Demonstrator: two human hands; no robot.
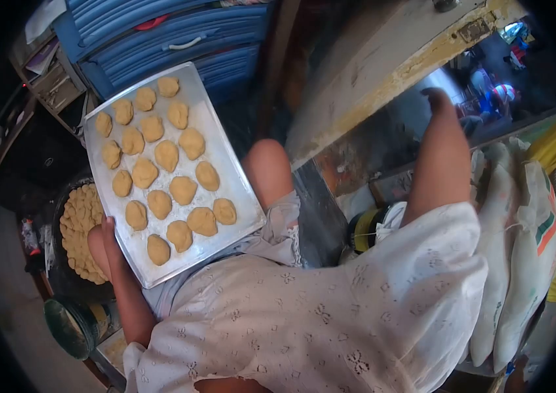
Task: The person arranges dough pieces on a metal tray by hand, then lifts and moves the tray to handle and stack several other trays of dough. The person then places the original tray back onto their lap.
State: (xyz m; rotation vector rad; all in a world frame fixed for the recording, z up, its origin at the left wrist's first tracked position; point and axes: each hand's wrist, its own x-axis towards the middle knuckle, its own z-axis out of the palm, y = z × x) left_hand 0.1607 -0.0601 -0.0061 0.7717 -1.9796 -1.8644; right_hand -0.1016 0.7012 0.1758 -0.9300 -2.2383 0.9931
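Observation:
A metal baking tray slants across my lap, bearing several rows of lumpy yellowish dough balls. My left hand grips the tray's left edge, with most of its fingers hidden at the rim. To the left, a large dark round pan holds many smaller dough pieces. My right arm stretches out to the upper right, away from the tray. Near the edge of a worn wooden door, my right hand is dark and blurred, its fingers indistinct.
A blue slatted drawer unit stands beyond the tray. Full white sacks lie on the right, near a dark bucket. A green bucket sits at lower left. Through the doorway, a person shows far off.

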